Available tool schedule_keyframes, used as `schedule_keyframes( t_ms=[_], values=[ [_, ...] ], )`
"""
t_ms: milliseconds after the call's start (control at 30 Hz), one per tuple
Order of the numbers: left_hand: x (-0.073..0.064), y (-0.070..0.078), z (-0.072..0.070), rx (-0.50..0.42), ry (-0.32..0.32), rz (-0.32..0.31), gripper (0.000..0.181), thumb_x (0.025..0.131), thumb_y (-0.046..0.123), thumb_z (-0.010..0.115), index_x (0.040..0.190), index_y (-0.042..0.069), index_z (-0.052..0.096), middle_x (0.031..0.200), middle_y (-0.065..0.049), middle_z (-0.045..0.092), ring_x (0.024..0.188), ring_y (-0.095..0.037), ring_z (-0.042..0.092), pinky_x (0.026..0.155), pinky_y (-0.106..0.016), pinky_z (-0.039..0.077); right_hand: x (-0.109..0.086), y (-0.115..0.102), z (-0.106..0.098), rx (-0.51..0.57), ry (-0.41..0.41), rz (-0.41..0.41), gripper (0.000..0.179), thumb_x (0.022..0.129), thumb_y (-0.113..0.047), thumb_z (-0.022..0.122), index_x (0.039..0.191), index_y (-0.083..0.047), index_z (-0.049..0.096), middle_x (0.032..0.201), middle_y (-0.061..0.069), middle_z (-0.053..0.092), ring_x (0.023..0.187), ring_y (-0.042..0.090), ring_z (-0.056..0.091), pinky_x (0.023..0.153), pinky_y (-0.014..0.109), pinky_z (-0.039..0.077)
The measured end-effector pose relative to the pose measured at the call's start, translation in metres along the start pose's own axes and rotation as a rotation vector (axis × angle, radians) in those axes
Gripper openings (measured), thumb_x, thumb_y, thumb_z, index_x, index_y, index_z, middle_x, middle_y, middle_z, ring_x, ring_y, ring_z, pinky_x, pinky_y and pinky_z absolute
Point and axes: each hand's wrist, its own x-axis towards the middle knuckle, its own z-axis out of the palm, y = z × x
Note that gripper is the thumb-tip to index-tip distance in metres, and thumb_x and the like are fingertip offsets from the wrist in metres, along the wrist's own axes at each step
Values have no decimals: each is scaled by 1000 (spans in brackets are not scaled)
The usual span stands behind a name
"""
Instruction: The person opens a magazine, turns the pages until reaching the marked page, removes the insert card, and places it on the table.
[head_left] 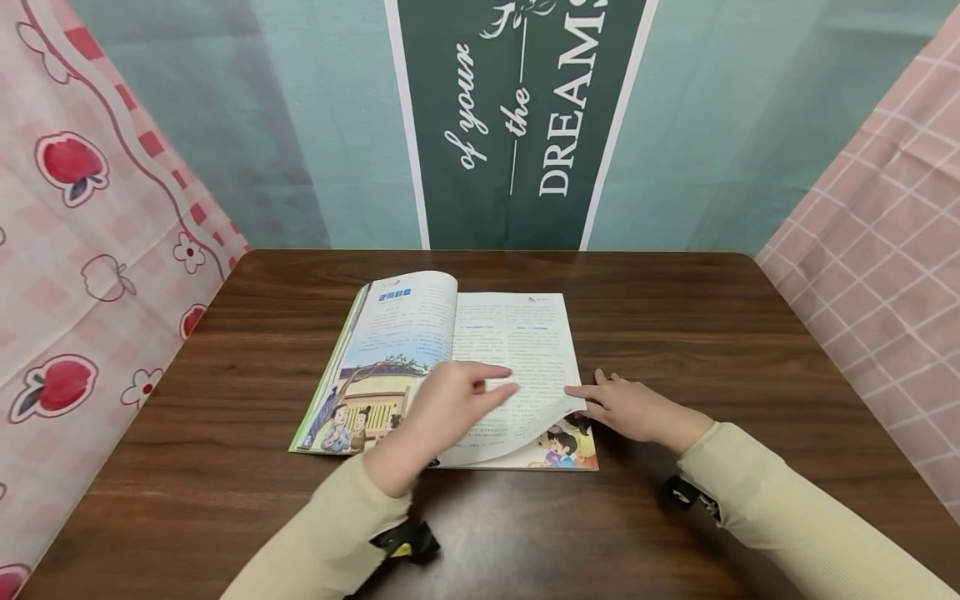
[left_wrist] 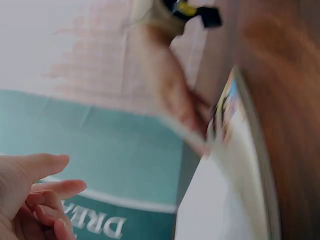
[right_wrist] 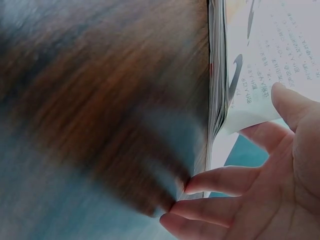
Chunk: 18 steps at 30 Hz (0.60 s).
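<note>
While the open, illustrated paper book (head_left: 441, 333) lies on the dark brown wood-grain table (head_left: 675, 308), your right hand (head_left: 632, 408) pinches a white printed page (head_left: 536, 358).
Thumb and forefinger clamp its lifted near-right corner; your left hand (head_left: 450, 404), above the book, holds nothing, thumb and forefinger apart. Behind the table hangs a teal cloth (head_left: 348, 125) with a dark green panel (head_left: 491, 200).

Wooden table (head_left: 697, 333); teal backdrop (head_left: 337, 125) (white lettering (head_left: 562, 125)); apple-print cloth (head_left: 97, 217) left, gridded cloth (head_left: 888, 217) right.

Lifted page (head_left: 543, 362) partly bars lower sheet (head_left: 562, 452); free passage over tabletop (head_left: 210, 400) left of magazine (head_left: 405, 329).
</note>
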Motion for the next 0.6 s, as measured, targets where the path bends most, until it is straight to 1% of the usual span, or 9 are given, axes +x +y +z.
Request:
schedule_keyframes(
  t_ms=[133,233,300,400,500,600],
  values=[
    [10,16,24,97,-102,60,31,77,40,58,98,19,65,43,10,35,39,-2,30,37,-19,26,1,0,0,15,2,10,38,89,-33,40,122,-16,48,115,40,33,101,55,34,77,56,32],
    [16,26,38,147,-167,70,32,77,42,56,102,23,64,43,10,38,40,-4,33,36,-20,26,0,1,0,26,-2,31,36,89,-30,41,122,-17,48,117,39,32,102,54,33,78,57,31],
    [19,30,45,171,-192,76,31,78,41,55,103,25,63,42,9,38,38,-4,33,35,-20,25,-1,1,0,27,-1,43,35,89,-30,41,122,-18,48,117,39,32,102,53,34,78,57,31],
    [21,34,51,206,-203,87,28,79,39,55,102,26,63,40,8,37,35,-5,31,33,-20,23,0,1,1,35,4,53,37,89,-35,38,122,-21,48,119,38,31,104,52,33,79,57,30],
    [22,35,55,238,-189,107,25,80,37,55,99,24,65,43,9,38,36,-4,33,33,-19,24,0,0,1,30,10,49,42,88,-43,34,121,-22,48,119,38,31,104,52,33,79,57,30],
    [25,36,58,254,-178,112,23,81,35,55,96,23,66,46,11,39,39,-3,35,34,-19,26,-2,0,0,29,19,45,44,87,-45,34,121,-21,48,119,38,31,104,53,33,79,58,30]
  ],
)
